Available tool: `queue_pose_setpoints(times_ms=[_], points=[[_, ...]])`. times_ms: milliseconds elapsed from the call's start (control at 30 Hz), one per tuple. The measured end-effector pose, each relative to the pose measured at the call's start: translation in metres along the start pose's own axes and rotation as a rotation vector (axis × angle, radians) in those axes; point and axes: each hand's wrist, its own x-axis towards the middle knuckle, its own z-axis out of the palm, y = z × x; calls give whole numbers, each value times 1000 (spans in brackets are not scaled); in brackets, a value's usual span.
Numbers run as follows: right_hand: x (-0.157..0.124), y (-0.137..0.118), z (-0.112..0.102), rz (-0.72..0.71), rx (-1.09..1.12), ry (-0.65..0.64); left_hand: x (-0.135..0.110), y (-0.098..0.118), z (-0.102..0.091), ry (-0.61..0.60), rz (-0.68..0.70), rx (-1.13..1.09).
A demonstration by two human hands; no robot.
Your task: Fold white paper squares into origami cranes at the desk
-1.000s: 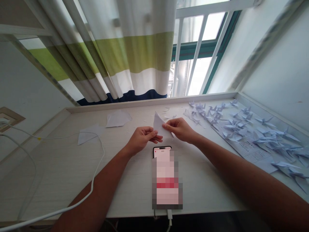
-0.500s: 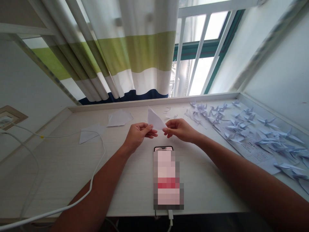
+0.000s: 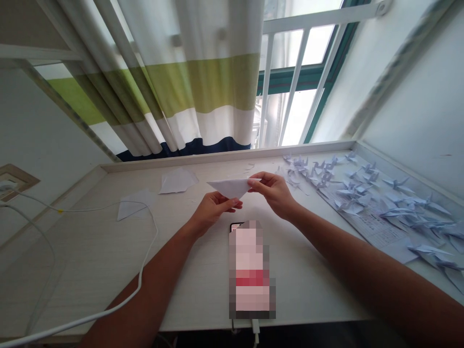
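Note:
Both my hands hold a white folded paper triangle [image 3: 231,186] a little above the pale wooden desk [image 3: 90,261]. My left hand [image 3: 212,210] pinches its lower point from underneath. My right hand [image 3: 274,191] pinches its right corner, with the long edge lying level on top. A phone [image 3: 251,268] lies on the desk just below my hands, its screen lit.
Several folded paper cranes [image 3: 366,193] lie spread over the desk's right side, up to the wall. Two loose folded sheets [image 3: 176,180] rest at the back left. A white cable [image 3: 108,309] loops across the left part. A striped curtain [image 3: 188,92] and barred window stand behind.
The triangle has turned from standing point-up to lying with its long edge level and its point down. My right hand rose slightly, and my left moved under the paper.

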Motion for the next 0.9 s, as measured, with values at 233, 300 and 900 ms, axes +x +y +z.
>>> queue_pose_setpoints(times_ms=[233, 300, 900], points=[[-4, 1, 2, 9, -87, -88, 1, 8, -8, 221, 197, 16], [-5, 0, 2, 7, -87, -62, 1, 8, -8, 227, 146, 59], [-5, -5, 0, -54, -160, -20, -1, 7, -11, 83, -34, -35]])
